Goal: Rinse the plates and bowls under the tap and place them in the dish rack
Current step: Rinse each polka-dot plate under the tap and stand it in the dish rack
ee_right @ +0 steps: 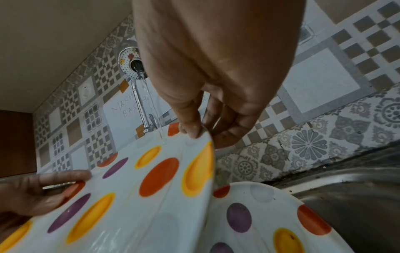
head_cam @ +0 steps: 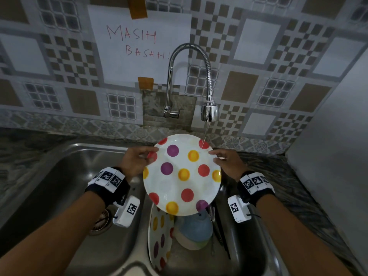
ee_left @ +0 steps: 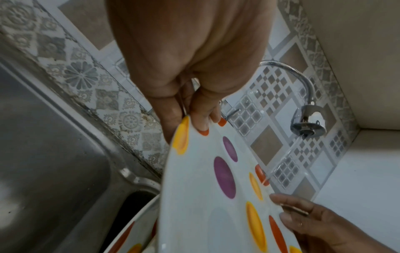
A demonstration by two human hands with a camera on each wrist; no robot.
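I hold a white plate with red, yellow and purple dots (head_cam: 182,174) tilted over the right sink basin. My left hand (head_cam: 148,154) pinches its left rim and my right hand (head_cam: 219,156) pinches its right rim. A thin stream from the chrome tap head (head_cam: 209,112) lands on the plate's upper right edge. In the left wrist view, the left thumb and fingers (ee_left: 201,118) clamp the plate (ee_left: 216,196). The right wrist view has the right fingers (ee_right: 194,130) on the rim of the plate (ee_right: 129,205). Below lie a second dotted plate (head_cam: 159,236) and an upturned blue bowl (head_cam: 196,228).
A fork (head_cam: 212,216) and dark cutlery stand beside the bowl in the right basin. The left basin (head_cam: 79,176) has a drain strainer (head_cam: 101,222). Dark stone counter (head_cam: 298,186) runs on the right up to a white panel (head_cam: 338,136). The tiled wall holds a taped paper note (head_cam: 139,40).
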